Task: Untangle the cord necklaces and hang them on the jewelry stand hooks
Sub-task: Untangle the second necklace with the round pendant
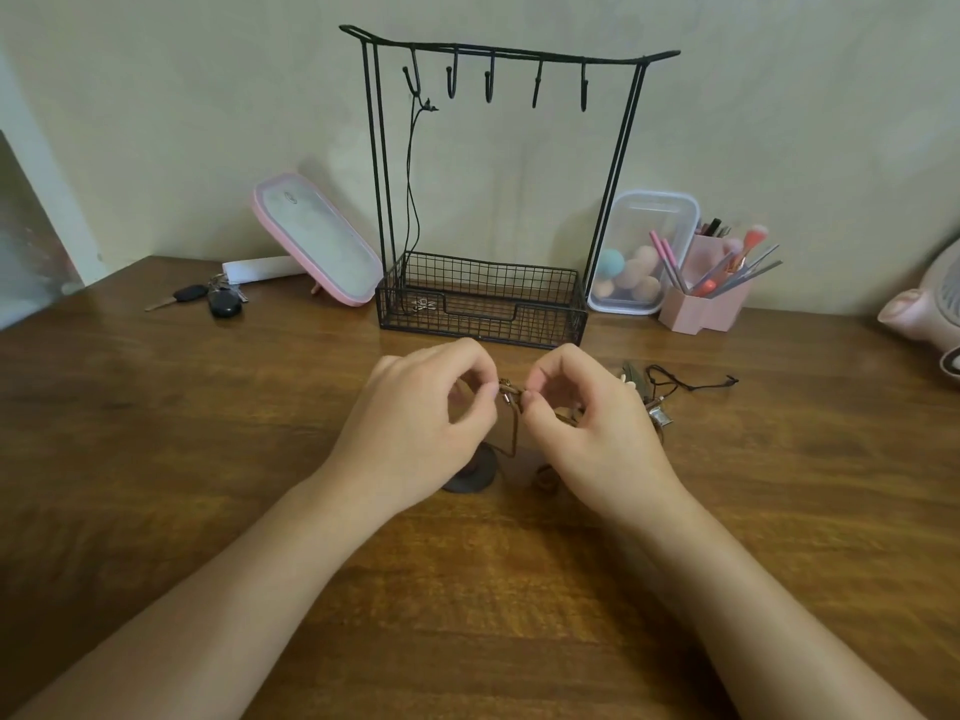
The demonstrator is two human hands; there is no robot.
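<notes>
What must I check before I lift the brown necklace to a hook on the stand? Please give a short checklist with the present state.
1. Grip: the left hand and the right hand pinch the brown cord necklace near its clasp: ok.
2. Clasp closed: cannot tell, the fingertips hide it.
3. Brown cord free of the black cord lying on the table: cannot tell, the right hand covers the place between them.
4. Free hook on the jewelry stand: ok, four are empty; only the leftmost carries a hanging black necklace.
5. Dark round pendant lifted: not ok, it appears to rest on the table.
</notes>
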